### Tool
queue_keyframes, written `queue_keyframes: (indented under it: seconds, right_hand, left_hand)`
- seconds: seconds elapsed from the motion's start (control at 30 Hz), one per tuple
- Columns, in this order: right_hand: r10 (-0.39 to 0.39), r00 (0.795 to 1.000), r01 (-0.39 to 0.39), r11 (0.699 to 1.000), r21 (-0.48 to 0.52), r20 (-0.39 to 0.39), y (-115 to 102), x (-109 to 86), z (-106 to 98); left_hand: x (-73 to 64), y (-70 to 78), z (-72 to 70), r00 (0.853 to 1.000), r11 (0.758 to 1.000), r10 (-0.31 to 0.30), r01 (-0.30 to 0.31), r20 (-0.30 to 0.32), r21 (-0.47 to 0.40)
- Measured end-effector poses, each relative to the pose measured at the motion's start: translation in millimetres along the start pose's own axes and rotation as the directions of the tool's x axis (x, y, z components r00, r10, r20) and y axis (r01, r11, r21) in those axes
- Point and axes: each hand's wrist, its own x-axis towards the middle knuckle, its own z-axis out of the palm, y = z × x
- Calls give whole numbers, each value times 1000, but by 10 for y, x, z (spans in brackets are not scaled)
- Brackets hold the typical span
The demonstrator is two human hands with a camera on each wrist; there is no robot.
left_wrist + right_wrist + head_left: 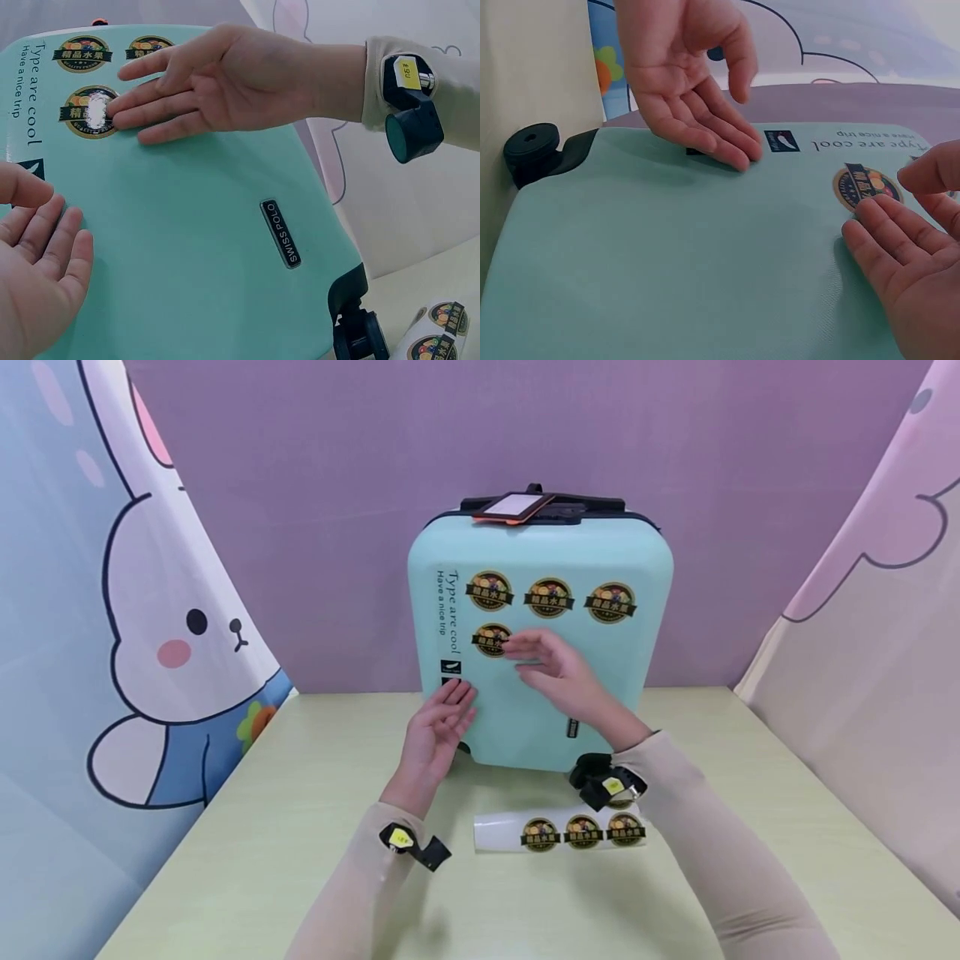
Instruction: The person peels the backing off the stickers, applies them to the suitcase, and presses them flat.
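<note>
A mint-green suitcase (525,718) stands upright with round black-and-gold fruit stickers on its front. Three stickers form an upper row, and a single sticker (489,641) sits below the leftmost one. My right hand (558,672) has its fingers extended, with the fingertips at that lower sticker's right edge. In the left wrist view this sticker (75,114) has a bright glare on it. My left hand (435,735) lies palm up, loosely bent, its fingertips at the suitcase's lower left beside the printed lettering. Neither hand holds anything.
On the table (300,827) before the suitcase lies a white sticker sheet (498,833) with several fruit stickers on it. A tag (513,505) rests on the suitcase's top by the handle. A purple backdrop (337,527) stands behind, and printed curtains hang at both sides.
</note>
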Motion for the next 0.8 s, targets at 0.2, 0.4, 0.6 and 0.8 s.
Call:
queue_keyframes:
  seconds: [0.2,0.4,0.6,0.8]
  right_hand:
    - [2,999,-2,1000,-12,-33,-47,-16,-71]
    - [-2,999,3,1000,22,-51,-79,-58,-116]
    - [-11,998,13,1000,24,-59,-83,-122,-169]
    - [-21,998,22,1000,12,-57,-73,-215,-237]
  left_hand:
    - [-6,7,-13,1000,1000,-3,3,-6,-7]
    - [-3,4,-22,1000,1000,-5,5,-11,-1]
    - [-20,0,-50,1000,1000,-15,15,-13,13]
    - [-61,0,-96,999,999,-39,39,-7,9]
